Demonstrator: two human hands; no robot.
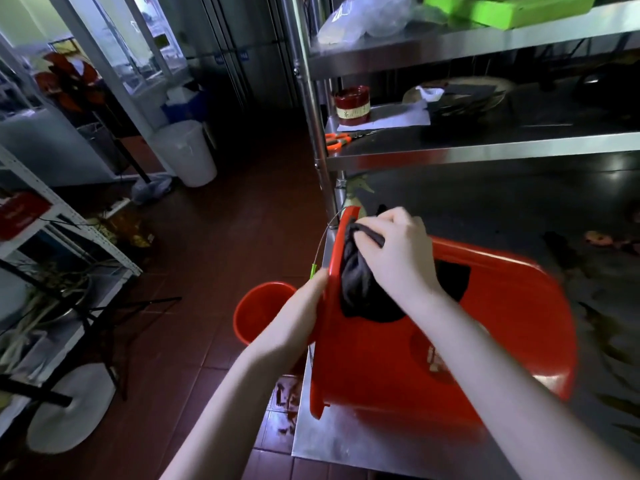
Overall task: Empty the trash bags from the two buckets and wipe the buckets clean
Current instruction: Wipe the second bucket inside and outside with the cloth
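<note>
Presently, red bucket (450, 341) is laid sideways at steel table (346, 441)'s left edge; rim is gripped by left hand (313, 299); dark cloth (360, 282) is clutched by right hand (394, 251); firm bracing is advised while wiping; second bucket (261, 311) is stood on floor beside.

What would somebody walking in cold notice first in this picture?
First, the big red bucket lying on its side on the steel table, its mouth turned left. The right hand grips a dark cloth against its outer wall by the rim, while the left hand holds the rim. Next, a second red bucket standing upright on the tiled floor just left of the table.
</note>
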